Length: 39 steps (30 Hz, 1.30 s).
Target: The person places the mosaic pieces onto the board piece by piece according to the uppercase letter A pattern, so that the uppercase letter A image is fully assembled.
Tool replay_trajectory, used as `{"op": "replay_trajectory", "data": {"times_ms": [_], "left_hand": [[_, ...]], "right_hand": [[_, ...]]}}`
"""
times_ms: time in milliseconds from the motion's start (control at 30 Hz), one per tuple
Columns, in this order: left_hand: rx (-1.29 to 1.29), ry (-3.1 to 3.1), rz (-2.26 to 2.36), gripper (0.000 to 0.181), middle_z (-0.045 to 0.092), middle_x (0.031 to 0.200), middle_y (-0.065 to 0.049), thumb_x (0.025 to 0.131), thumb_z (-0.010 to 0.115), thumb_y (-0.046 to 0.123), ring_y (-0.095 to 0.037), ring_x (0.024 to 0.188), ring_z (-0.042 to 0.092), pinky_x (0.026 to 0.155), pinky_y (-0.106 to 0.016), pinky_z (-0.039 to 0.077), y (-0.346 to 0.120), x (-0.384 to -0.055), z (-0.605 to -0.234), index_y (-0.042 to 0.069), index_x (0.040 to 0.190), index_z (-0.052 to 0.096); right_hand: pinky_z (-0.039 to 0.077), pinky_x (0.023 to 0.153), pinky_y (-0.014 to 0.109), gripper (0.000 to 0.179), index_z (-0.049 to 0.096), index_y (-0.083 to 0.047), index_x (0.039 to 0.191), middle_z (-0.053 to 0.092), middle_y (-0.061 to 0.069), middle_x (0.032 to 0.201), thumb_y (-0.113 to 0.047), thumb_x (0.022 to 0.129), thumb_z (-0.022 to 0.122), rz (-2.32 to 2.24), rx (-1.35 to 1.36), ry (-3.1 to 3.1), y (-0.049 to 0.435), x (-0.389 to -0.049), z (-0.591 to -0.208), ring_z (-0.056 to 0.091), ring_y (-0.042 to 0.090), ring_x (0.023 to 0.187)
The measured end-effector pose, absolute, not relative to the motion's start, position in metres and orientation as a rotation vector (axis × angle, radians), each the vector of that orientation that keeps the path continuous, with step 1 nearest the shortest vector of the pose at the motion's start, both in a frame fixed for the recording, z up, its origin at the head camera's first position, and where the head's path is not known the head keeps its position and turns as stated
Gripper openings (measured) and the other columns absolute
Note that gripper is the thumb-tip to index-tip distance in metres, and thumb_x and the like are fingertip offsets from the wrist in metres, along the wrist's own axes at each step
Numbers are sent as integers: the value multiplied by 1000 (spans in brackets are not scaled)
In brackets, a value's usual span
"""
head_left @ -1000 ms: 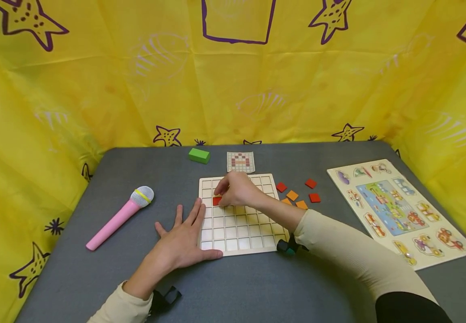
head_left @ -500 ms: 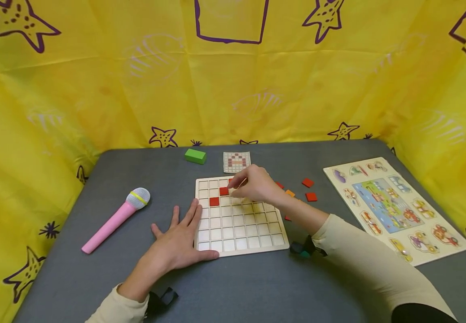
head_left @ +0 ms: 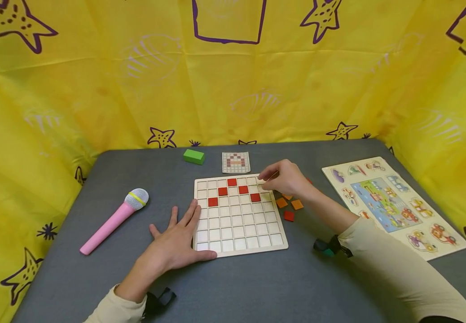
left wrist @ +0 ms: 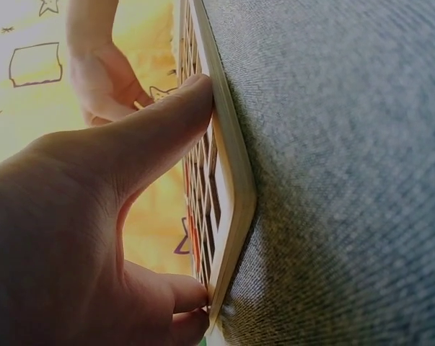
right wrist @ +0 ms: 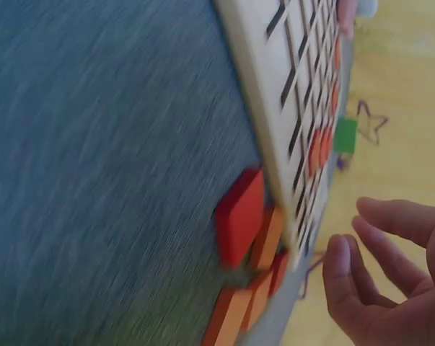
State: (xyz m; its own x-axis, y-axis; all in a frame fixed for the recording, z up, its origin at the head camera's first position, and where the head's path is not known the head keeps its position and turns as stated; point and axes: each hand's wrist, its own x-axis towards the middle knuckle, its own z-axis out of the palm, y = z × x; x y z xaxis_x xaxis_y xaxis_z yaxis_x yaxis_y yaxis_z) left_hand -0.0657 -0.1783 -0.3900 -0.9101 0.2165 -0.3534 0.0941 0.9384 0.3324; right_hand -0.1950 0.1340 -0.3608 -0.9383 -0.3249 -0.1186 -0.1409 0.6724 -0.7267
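Note:
A pale wooden grid board (head_left: 233,232) lies on the table with several red square tiles (head_left: 222,191) in its cells, forming a peaked shape. My left hand (head_left: 176,242) rests at its near left corner, fingers spread along the left edge and thumb on the front edge. Over the far right corner hovers my right hand (head_left: 287,179), fingers bent. In the right wrist view, a gap shows between thumb and fingertips (right wrist: 337,249) with nothing in it. Beside the board's right edge lie loose orange tiles (head_left: 296,204) and a red tile (head_left: 288,216).
Behind the board lies a small pattern card (head_left: 235,162), with a green block (head_left: 194,156) to its left. A pink toy microphone (head_left: 113,223) is at the left. On the right is a wooden picture puzzle (head_left: 411,242). Yellow cloth (head_left: 200,89) hangs around the table.
My right hand has moved from the left part of the board to its far right corner, uncovering the row of red tiles. The left hand stays in place.

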Motion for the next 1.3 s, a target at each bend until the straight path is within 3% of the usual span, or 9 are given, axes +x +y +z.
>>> {"op": "replay_trajectory", "data": {"times_ms": [267,767,1300], "left_hand": [[232,2701,430,131,-1,178,1,74,72,83,-55,158,3,95,-97,1,-179,-66,-390,17,169,11],[225,2699,434,131,-1,178,1,74,73,82,-55,158,2,96,-96,1,-179,-66,-389,17,169,10],[223,2695,437,130,-1,178,2,75,73,82,-53,158,1,97,-96,0,-179,-66,-388,17,169,10]], "right_hand": [[56,69,30,29,80,-5,114,78,14,109,-9,85,82,-1032,-292,2696,160,-207,-370,70,26,92],[52,67,27,31,77,-4,104,71,8,93,-11,75,89,-904,-253,2725,164,-212,-381,63,24,85],[53,69,29,26,81,-7,104,74,9,95,-3,78,78,-912,-276,2736,164,-214,-383,63,26,89]]}}
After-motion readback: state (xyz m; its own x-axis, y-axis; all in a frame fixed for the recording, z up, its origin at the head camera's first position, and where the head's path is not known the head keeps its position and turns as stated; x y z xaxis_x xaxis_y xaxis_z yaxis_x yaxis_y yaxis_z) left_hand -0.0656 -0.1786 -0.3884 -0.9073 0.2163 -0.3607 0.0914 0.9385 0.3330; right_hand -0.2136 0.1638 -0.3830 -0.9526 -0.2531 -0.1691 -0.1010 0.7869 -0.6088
